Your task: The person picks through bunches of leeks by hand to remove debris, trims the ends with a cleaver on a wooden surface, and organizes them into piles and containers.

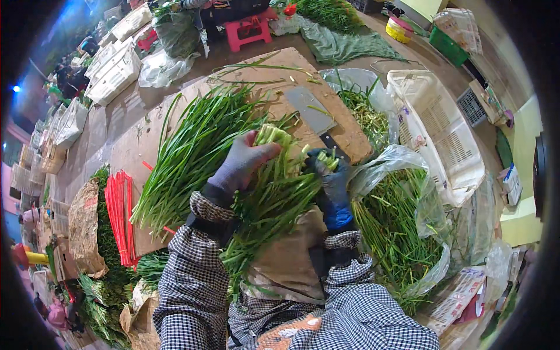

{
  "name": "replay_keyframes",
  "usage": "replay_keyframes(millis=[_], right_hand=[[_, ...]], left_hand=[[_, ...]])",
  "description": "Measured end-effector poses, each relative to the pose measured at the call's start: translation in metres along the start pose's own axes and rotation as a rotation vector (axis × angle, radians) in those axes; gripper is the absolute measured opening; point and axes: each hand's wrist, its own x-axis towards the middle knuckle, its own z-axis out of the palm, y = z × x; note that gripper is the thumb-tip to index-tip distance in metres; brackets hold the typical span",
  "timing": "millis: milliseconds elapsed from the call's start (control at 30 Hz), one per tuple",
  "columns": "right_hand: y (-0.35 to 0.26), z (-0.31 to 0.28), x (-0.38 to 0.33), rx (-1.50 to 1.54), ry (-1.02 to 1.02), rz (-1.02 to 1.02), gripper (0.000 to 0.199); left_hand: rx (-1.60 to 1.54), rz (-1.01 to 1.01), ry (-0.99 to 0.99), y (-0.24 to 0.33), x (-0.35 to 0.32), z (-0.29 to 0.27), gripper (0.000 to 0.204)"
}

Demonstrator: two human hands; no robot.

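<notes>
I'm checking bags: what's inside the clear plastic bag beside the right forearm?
Thin green stalks lie loose in the bag; anything beneath the top layer is covered.

Above and to the left of a plain tan front panel (286,259), the left hand (248,157) is covered by a grey-purple knit glove (231,171); above and to its right, the right hand (328,175) is covered by a dark glove, coloured bright blue near the wrist (338,216). Baggy black-and-white checked sleeves (189,286), banded in black (212,229), are worn beside the panel; below it, an orange-and-white patch (291,333) is shown.
</notes>
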Motion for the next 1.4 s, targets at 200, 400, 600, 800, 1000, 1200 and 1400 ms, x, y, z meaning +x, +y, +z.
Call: replay_keyframes(millis=[200,400,600,800,1000,1200,1400], right_hand=[[-0.015,-0.008,-0.005,-0.215,0.013,0.061,0.015],[-0.066,-0.025,0.002,-0.19,-0.08,-0.098,0.022],[-0.229,-0.1,-0.008,-0.47,0.232,-0.615,0.027],[-0.323,-0.156,-0.071,-0.612,0.356,-0.8,0.029],[-0.352,-0.163,-0.114,-0.644,0.43,-0.861,0.027],[-0.364,-0.173,-0.125,-0.79,0.436,-0.84,0.031],[-0.371,-0.163,-0.138,-0.632,0.395,-0.962,0.029]], left_hand=[[0.312,0.132,-0.016,-0.011,0.002,-0.006,0.061],[1.184,0.104,-0.024,-0.03,0.022,0.003,0.083],[1.272,0.121,-0.009,-0.033,0.02,0.015,0.08],[1.306,0.161,0.097,-0.037,0.021,0.024,0.081],[1.552,0.225,0.2,-0.025,0.014,0.029,0.096],[1.754,0.438,0.326,0.003,-0.008,0.048,0.087],[1.251,0.89,-0.004,0.034,-0.074,0.131,0.073]])
